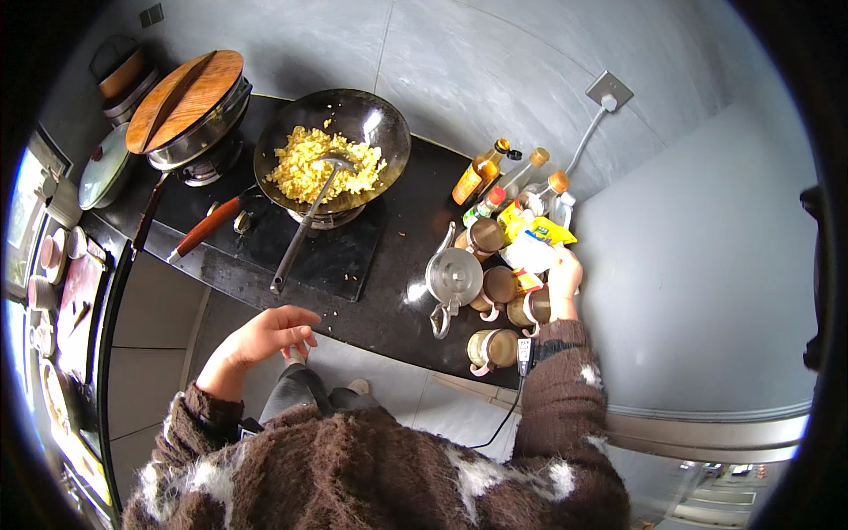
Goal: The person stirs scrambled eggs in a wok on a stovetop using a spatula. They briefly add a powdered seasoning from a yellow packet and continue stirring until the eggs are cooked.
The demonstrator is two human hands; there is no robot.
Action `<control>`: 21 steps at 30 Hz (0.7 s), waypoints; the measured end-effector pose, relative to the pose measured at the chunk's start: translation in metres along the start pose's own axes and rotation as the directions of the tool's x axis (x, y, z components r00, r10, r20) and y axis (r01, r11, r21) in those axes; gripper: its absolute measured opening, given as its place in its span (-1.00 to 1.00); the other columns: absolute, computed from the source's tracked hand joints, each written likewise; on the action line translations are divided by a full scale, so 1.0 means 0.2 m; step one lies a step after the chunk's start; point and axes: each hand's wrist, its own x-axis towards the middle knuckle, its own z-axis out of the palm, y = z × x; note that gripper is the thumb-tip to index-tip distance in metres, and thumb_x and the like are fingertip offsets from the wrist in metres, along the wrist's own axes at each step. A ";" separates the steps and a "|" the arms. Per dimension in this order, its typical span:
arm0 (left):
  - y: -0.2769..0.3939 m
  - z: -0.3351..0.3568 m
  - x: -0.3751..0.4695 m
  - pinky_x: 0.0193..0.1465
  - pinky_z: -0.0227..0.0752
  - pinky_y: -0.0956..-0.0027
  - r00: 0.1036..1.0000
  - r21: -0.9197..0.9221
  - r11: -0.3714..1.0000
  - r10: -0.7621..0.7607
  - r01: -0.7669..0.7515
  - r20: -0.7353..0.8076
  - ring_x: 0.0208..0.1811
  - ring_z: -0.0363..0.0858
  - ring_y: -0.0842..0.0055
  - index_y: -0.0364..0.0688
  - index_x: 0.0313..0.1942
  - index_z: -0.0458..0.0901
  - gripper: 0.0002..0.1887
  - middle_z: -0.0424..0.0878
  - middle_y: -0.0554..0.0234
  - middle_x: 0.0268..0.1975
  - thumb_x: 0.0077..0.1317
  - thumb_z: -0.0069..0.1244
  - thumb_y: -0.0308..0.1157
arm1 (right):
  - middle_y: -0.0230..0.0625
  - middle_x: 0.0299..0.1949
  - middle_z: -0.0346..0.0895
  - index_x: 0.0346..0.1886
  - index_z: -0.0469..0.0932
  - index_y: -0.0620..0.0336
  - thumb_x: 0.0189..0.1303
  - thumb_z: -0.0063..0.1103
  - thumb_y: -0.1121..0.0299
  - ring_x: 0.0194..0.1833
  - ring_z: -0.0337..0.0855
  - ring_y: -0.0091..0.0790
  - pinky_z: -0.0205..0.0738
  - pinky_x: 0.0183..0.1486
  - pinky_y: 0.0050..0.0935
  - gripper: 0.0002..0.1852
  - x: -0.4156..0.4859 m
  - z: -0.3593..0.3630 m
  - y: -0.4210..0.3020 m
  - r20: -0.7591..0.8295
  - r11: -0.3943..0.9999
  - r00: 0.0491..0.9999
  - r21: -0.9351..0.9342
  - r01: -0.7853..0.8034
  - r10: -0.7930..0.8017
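Note:
My right hand (565, 275) is at the right end of the counter, its fingers on a white and blue plastic packet (530, 252) beside a yellow packet (546, 230). Its fingertips are partly hidden, so the grip is unclear. My left hand (278, 334) hovers empty over the counter's front edge, fingers apart. A wok (394, 156) on the burner holds yellow fried rice or scrambled egg (305, 162). A metal spatula (308, 222) rests in it, its handle leaning over the rim towards me. Lidded seasoning jars (497, 285) stand near my right hand.
A glass teapot (454, 277) stands left of the jars. Behind are sauce bottles (478, 173). Left of the wok sit a pan with a wooden lid (189, 99) and a glass-lidded pot (106, 165). The wok's red-brown handle (209, 228) reaches the front edge. A grey wall panel (695, 278) bounds the right.

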 end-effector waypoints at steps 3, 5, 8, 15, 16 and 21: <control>0.11 -0.03 0.06 -0.28 0.46 0.53 0.993 0.031 0.995 0.094 -0.096 0.078 -0.25 0.63 0.61 -0.30 0.17 0.42 -0.56 0.68 0.27 -0.20 0.39 -0.02 -0.24 | -0.10 -0.24 0.68 -0.21 0.65 0.33 0.15 0.12 0.50 -0.22 0.69 -0.28 0.52 -0.09 -0.38 -0.81 0.10 -0.13 -0.19 0.061 0.939 0.991 0.318 -0.130 0.117; 0.20 -0.04 0.12 -0.27 0.47 0.52 0.973 0.044 0.976 0.207 -0.212 0.102 -0.27 0.61 0.63 -0.28 0.16 0.44 -0.56 0.65 0.31 -0.25 0.38 -0.01 -0.22 | -0.24 -0.27 0.68 -0.17 0.62 0.43 0.22 0.12 0.52 -0.23 0.60 -0.50 0.49 -0.08 -0.48 -0.81 0.19 -0.24 -0.36 0.121 0.886 0.968 0.391 -0.250 0.219; 0.38 0.00 0.29 -0.18 0.49 0.47 0.924 0.046 0.928 0.362 -0.370 0.124 -0.22 0.59 0.61 -0.29 0.19 0.40 -0.52 0.63 0.26 -0.18 0.36 0.04 -0.23 | -0.27 -0.27 0.66 -0.15 0.61 0.46 0.25 0.13 0.51 -0.25 0.59 -0.52 0.49 -0.11 -0.52 -0.80 0.29 -0.39 -0.68 0.034 0.900 0.989 0.410 -0.144 0.143; 0.62 0.20 0.70 0.37 0.16 0.19 0.577 0.378 0.673 0.740 -0.636 -0.346 0.30 0.30 0.04 -0.54 0.30 0.06 -0.01 0.32 -0.35 0.21 0.10 0.23 -0.05 | -0.34 -0.40 0.64 -0.21 0.65 0.39 0.22 0.21 0.48 -0.35 0.55 -0.60 0.46 -0.24 -0.60 -0.84 0.40 -0.35 -1.46 0.217 0.859 0.976 0.494 -0.138 0.031; 0.62 0.19 0.72 0.34 0.21 0.21 0.632 0.184 0.716 0.687 -0.674 -0.359 0.27 0.35 0.08 -0.54 0.31 0.05 -0.03 0.35 -0.32 0.20 0.12 0.22 -0.08 | -0.36 -0.41 0.63 -0.22 0.65 0.38 0.22 0.22 0.48 -0.37 0.54 -0.61 0.44 -0.28 -0.61 -0.85 0.42 -0.30 -1.56 0.263 0.868 0.965 0.475 -0.142 0.014; 0.56 -0.02 0.75 0.30 0.27 0.32 0.797 -0.423 0.676 0.522 -0.604 -0.304 0.21 0.41 0.41 -0.41 0.29 0.14 -0.39 0.47 0.00 0.15 0.37 0.01 -0.30 | -0.36 -0.50 0.61 -0.28 0.64 0.42 0.17 0.24 0.48 -0.46 0.50 -0.61 0.42 -0.37 -0.57 -0.85 0.53 0.00 -1.98 0.468 0.949 0.876 0.314 -0.042 -0.116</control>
